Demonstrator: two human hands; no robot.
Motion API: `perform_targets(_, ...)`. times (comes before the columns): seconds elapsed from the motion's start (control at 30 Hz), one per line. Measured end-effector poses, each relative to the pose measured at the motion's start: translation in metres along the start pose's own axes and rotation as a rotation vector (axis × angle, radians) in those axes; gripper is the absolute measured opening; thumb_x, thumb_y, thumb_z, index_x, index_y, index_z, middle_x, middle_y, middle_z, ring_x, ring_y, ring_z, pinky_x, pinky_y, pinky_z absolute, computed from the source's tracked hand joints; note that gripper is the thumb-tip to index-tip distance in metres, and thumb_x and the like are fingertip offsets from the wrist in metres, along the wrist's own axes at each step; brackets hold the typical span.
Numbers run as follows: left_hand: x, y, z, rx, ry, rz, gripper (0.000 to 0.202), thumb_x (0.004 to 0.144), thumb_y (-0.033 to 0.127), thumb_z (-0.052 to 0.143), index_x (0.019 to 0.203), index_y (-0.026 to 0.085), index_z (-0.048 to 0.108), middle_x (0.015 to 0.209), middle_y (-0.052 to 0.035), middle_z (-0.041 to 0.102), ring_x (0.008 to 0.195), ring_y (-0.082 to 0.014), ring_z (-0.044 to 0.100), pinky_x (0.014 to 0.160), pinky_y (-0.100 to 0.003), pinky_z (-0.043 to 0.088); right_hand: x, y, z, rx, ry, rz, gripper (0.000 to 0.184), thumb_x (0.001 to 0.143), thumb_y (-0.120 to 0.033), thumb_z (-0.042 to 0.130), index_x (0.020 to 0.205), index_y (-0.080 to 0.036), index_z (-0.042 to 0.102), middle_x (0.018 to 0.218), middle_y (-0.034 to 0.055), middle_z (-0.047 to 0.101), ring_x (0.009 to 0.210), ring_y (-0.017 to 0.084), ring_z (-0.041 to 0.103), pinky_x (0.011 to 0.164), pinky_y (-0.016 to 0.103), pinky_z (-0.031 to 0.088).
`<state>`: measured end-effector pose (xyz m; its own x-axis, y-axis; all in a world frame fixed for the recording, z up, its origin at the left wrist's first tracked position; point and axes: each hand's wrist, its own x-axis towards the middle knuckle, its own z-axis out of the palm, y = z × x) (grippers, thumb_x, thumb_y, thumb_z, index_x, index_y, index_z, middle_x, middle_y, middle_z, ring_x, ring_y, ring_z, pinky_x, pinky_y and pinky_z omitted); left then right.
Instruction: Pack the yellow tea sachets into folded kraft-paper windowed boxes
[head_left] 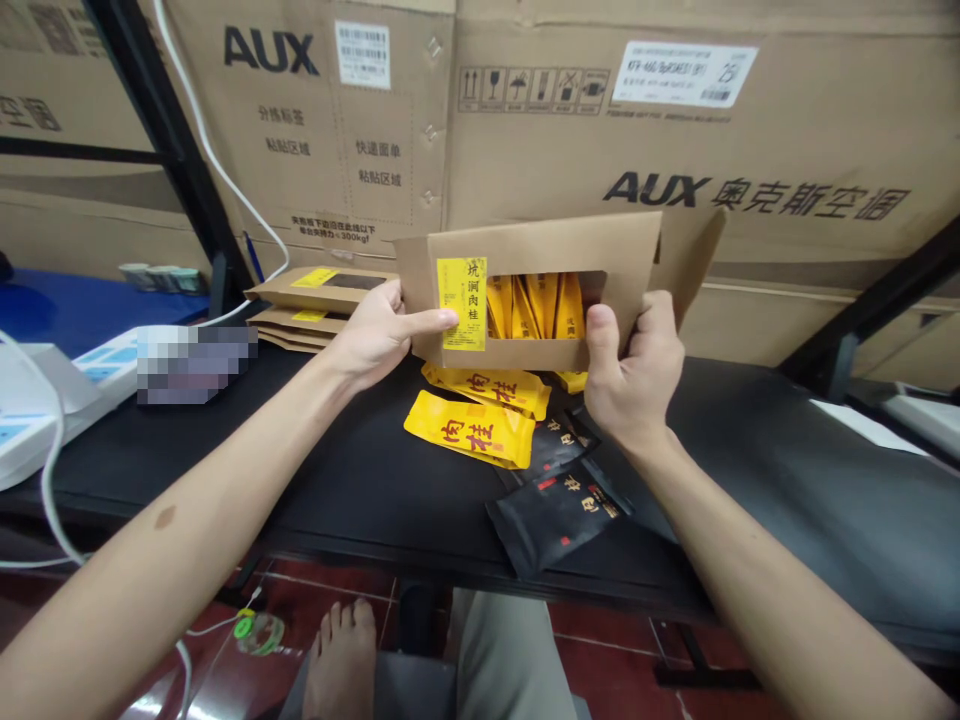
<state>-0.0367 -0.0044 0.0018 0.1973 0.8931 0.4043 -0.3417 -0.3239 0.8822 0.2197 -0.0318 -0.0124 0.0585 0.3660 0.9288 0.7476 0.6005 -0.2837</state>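
Observation:
Between both hands a brown cardboard box is held up above the black table, its right-hand flap standing out. Yellow packets show through its window, and a yellow label sits left of that window. My left hand grips the box's left end, thumb on the label. My right hand is closed on the lower right corner, thumb in front. Below the box lie yellow packets with dark red lettering. Black packets lie just right of them, near the table edge.
Flat brown boxes are stacked behind my left hand. A white power strip with cables and a blurred dark object lie at left. Large AUX cartons stand behind the table. Black metal posts rise at both sides.

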Motion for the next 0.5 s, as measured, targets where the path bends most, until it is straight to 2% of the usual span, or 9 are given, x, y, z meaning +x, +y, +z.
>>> perform_targets(0.17, 0.002, 0.004, 0.003, 0.010, -0.015, 0.006, 0.038, 0.069, 0.029, 0.092, 0.102, 0.017, 0.078, 0.116, -0.0103, 0.083, 0.126, -0.0331, 0.073, 0.116, -0.050, 0.054, 0.004, -0.002, -0.003, -0.050, 0.091, -0.002, 0.044, 0.105, -0.066, 0.041, 0.092, -0.026, 0.053, 0.081, 0.0028, 0.059, 0.071, 0.019, 0.060, 0.066, 0.037, 0.052)
perform_targets(0.27, 0.006, 0.010, 0.005, 0.033, 0.011, 0.071, 0.036, 0.072, 0.028, 0.089, 0.104, 0.017, 0.077, 0.120, -0.0103, 0.082, 0.129, -0.0340, 0.071, 0.116, -0.051, 0.054, 0.011, 0.001, -0.005, -0.043, 0.132, 0.003, 0.043, 0.104, -0.066, 0.044, 0.087, -0.026, 0.048, 0.073, 0.0000, 0.052, 0.064, 0.018, 0.053, 0.062, 0.036, 0.047)
perform_targets(0.4, 0.014, 0.017, 0.012, 0.111, 0.081, 0.163, 0.042, 0.073, 0.026, 0.084, 0.112, 0.018, 0.071, 0.128, -0.0117, 0.078, 0.133, -0.0377, 0.067, 0.112, -0.054, 0.055, 0.036, 0.010, -0.010, -0.044, 0.072, -0.008, 0.039, 0.104, -0.062, 0.050, 0.087, -0.027, 0.049, 0.077, 0.0004, 0.053, 0.075, 0.019, 0.055, 0.075, 0.036, 0.050)
perform_targets(0.5, 0.020, 0.023, 0.019, 0.118, 0.095, 0.202, 0.051, 0.074, 0.024, 0.079, 0.122, 0.021, 0.066, 0.136, -0.0104, 0.074, 0.138, -0.0378, 0.063, 0.114, -0.053, 0.054, 0.062, 0.014, -0.016, -0.062, -0.003, -0.105, 0.035, 0.107, -0.054, 0.049, 0.087, -0.026, 0.044, 0.080, -0.0013, 0.048, 0.077, 0.016, 0.053, 0.080, 0.035, 0.049)
